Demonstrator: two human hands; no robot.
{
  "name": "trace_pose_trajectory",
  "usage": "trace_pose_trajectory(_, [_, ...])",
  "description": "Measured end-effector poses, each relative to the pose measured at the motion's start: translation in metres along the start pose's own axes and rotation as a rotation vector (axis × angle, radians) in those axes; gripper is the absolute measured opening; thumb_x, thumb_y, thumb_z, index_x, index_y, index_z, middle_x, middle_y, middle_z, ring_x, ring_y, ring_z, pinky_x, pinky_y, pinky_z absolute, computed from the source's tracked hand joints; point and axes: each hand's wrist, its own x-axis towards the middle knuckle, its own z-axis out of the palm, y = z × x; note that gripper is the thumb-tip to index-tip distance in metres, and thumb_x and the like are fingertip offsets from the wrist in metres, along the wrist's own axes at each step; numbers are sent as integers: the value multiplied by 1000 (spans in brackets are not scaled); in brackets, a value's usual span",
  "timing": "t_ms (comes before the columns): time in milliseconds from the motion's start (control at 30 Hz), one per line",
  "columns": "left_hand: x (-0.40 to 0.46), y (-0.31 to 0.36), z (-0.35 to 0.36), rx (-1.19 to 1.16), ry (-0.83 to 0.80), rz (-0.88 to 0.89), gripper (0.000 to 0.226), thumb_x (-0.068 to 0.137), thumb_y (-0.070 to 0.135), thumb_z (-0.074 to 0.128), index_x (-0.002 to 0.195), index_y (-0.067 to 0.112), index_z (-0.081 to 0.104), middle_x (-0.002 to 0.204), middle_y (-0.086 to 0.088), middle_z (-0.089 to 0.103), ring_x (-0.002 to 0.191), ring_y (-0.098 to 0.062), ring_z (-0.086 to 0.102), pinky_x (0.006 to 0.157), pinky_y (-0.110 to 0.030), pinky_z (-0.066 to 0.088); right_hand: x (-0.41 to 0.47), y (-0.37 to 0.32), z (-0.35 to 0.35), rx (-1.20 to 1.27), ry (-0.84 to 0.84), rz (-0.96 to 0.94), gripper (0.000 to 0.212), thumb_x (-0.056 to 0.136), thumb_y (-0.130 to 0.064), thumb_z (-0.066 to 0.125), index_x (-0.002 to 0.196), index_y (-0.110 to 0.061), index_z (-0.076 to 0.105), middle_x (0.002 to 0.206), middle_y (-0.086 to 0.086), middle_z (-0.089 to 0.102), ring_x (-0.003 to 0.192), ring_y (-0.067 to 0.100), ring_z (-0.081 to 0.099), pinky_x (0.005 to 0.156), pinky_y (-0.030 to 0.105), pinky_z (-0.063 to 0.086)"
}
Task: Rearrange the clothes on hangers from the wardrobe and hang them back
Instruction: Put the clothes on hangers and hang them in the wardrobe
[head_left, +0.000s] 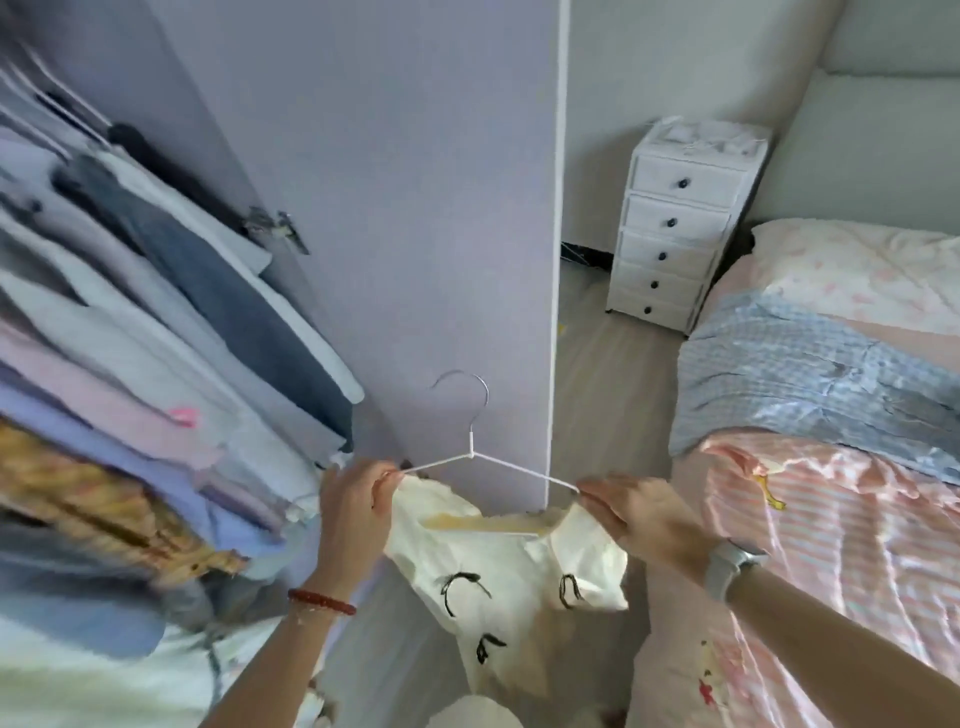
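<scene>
A white wire hanger (471, 457) with a metal hook is held up in front of the open wardrobe door (395, 208). A cream garment (498, 566) with black printed marks hangs from it. My left hand (353, 509) pinches the hanger's left shoulder together with the cloth. My right hand (634, 514) grips the right shoulder and the garment's edge; a watch sits on that wrist. Several clothes on hangers (130, 338) fill the wardrobe at the left, packed close.
A bed (831, 519) with pink striped bedding and a blue checked cloth (810, 374) lies at the right. A white drawer unit (680, 223) stands at the far end of the narrow floor strip (608, 395).
</scene>
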Motion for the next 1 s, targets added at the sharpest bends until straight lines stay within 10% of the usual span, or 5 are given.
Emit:
trace_pose_trajectory(500, [-122, -167, -209, 73, 421, -462, 22, 96, 7, 45, 106, -3, 62, 105, -17, 63, 98, -32, 58, 81, -29, 38, 115, -302, 38, 450, -562, -423, 9, 93, -12, 42, 87, -14, 49, 66, -10, 48, 46, 1, 45, 49, 11, 32])
trace_pose_trajectory(867, [-150, -211, -328, 76, 765, -662, 29, 95, 10, 45, 121, 1, 53, 124, -17, 52, 113, -21, 47, 98, -28, 33, 155, -453, 66, 616, -483, -464, 15, 93, -5, 41, 89, -8, 56, 67, -1, 50, 55, 4, 45, 51, 14, 34])
trace_pose_trajectory(1000, [-127, -222, -362, 62, 844, -677, 27, 94, 6, 44, 118, -1, 55, 119, -16, 55, 113, -28, 50, 98, -34, 38, 193, -495, 65, 585, -339, -429, 20, 93, -7, 40, 93, 6, 55, 77, 16, 56, 71, 26, 52, 65, 35, 39])
